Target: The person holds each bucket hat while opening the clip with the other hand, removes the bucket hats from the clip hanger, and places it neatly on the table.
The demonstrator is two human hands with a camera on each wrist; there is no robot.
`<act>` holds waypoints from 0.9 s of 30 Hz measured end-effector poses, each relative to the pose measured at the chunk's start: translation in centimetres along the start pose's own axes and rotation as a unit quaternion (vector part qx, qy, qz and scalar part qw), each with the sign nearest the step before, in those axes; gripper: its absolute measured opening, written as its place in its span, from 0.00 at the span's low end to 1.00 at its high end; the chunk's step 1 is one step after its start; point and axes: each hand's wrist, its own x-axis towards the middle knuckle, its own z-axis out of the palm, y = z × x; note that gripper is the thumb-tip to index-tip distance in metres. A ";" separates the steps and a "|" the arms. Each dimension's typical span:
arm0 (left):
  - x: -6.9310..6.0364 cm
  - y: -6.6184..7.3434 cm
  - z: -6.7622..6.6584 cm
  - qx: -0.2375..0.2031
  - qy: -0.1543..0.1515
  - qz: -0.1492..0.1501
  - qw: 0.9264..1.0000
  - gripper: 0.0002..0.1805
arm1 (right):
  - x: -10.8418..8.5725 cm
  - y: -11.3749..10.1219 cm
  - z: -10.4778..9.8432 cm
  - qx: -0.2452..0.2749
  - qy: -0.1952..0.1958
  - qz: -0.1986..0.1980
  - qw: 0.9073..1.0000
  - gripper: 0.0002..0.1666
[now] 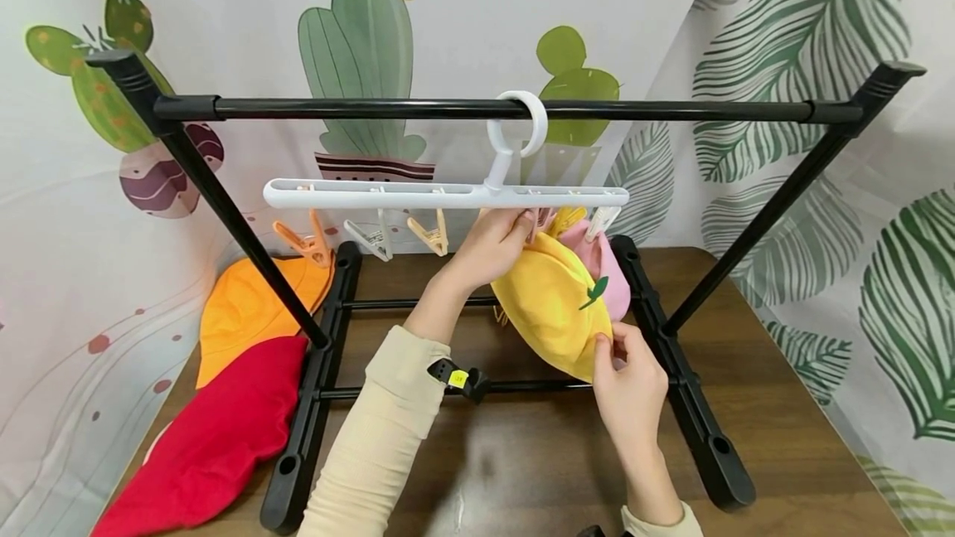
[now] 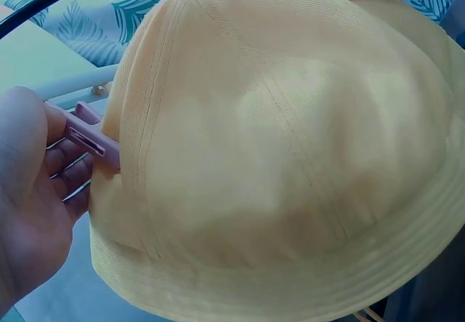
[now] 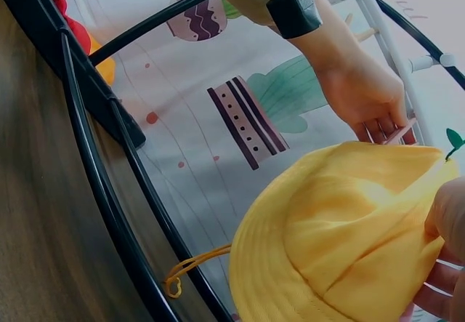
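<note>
A yellow bucket hat [image 1: 548,301] with a small green leaf sprig hangs tilted below the right half of a white clip hanger [image 1: 425,195]. With its fingers just under the hanger bar, my left hand [image 1: 492,247] pinches a pink clothespin [image 2: 93,134] at the hat's edge. My right hand [image 1: 630,375] grips the lower right side of the hat between thumb and fingers. Yellow [image 1: 569,220] and white [image 1: 601,222] clothespins sit just to the right of the left hand. Behind the yellow hat hangs a pink hat [image 1: 608,272], partly hidden.
The hanger hooks over the top bar [image 1: 358,109] of a black rack standing on a wooden table [image 1: 477,454]. Orange [image 1: 307,240], white [image 1: 373,237] and pale orange [image 1: 430,234] clothespins dangle on the left. An orange hat [image 1: 254,305] and a red hat [image 1: 216,437] lie beside the rack's left foot.
</note>
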 end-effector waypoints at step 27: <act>0.0 0.2 -0.3 0.026 -0.006 -0.030 0.999 0.13 | 0.5 -0.6 0.5 0.033 -0.005 -0.017 0.999 0.02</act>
